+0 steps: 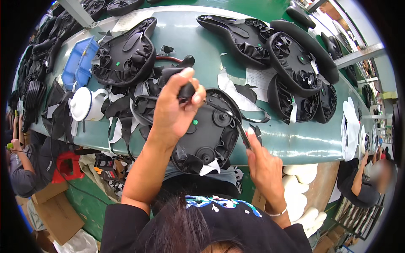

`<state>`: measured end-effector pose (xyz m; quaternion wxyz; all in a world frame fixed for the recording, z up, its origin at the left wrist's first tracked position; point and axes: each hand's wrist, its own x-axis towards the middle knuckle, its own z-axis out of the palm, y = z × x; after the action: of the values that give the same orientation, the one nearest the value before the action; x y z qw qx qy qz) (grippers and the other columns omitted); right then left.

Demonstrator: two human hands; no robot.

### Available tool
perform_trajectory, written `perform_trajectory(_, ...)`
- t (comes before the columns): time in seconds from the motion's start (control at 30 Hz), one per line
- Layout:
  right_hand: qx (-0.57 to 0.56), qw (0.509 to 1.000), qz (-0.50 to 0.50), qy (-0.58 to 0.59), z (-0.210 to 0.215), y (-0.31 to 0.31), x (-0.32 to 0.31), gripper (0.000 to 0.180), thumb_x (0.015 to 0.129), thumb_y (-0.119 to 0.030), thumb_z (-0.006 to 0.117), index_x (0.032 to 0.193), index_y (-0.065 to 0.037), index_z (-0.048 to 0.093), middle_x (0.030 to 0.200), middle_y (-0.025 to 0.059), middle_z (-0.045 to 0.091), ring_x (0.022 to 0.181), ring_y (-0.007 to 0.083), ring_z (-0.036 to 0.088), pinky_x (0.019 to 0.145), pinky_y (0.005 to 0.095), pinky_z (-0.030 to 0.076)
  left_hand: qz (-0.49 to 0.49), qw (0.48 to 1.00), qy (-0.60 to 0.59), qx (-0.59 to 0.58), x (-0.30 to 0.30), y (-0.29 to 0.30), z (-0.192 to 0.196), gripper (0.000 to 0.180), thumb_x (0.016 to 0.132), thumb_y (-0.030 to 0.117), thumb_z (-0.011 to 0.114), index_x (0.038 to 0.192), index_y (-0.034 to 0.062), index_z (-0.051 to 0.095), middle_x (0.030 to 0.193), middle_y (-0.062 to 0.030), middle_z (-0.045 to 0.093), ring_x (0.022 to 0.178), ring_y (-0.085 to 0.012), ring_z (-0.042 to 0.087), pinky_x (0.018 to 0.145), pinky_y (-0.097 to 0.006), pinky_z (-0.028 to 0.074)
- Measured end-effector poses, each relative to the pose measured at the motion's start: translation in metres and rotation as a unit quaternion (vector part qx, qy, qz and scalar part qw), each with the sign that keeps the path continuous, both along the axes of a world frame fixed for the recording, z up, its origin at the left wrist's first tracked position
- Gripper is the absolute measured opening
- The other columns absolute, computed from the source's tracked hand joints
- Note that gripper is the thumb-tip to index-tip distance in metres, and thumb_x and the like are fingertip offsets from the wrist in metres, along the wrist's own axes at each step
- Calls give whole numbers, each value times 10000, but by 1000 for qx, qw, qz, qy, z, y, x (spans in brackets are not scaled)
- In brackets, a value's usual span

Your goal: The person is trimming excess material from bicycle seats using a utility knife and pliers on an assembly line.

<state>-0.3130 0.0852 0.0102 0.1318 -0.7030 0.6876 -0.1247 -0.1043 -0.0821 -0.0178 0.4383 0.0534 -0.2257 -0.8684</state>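
Note:
A black padded seat (190,141) lies underside up at the table's near edge, against my body. Its plastic base shows round fittings and a green dot, with black cover material gathered round the rim. My left hand (179,101) is raised over the seat's left part, closed round a tool with a rounded black handle (186,91); its tip is hard to make out. At the seat's right rim, my right hand (263,162) pinches a narrow dark piece (242,134) that runs along the edge; whether it is a tool or cover material I cannot tell.
Similar black seats (126,55) lie at the far left and, overlapping, at the right (295,63). Left are a blue bin (78,63), a white enamel mug (86,104) and black scraps (122,107). White scraps (236,92) lie beyond. Other people (365,181) work at both sides.

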Motion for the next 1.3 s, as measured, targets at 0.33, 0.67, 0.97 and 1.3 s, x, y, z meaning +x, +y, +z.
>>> perform_trajectory(0.33,-138,983,55,-112,-21,-39,-20,497,861,-121,593,1341,-169,474,773,108,644,575,319,599,490,392,448,221,490,-542,-646,-20,-24,-6,254,627,25,711,826,51,555,753,-70,572,675,-268,517,622,-362,455)
perform_trajectory(0.67,-1,1000,20,21,3,1,13,525,857,-147,587,1364,-185,454,557,92,507,445,300,539,438,429,418,309,788,-459,-269,-13,-31,-4,77,855,106,664,853,31,651,944,-39,633,893,-80,566,807,-242,434)
perform_trajectory(0.97,-8,941,324,100,27,-132,-46,454,812,-107,602,1228,-289,595,632,50,521,573,225,542,522,343,422,177,903,-384,-78,24,62,10,430,1007,314,403,943,-32,652,1058,-121,636,1044,-202,564,959,-310,390)
perform_trajectory(1.3,89,967,141,194,45,-28,-48,492,824,-137,604,1303,-223,527,604,79,499,505,278,512,478,381,378,281,935,48,-213,104,0,76,570,996,310,343,464,111,386,518,-35,433,745,-187,480,776,-443,394)
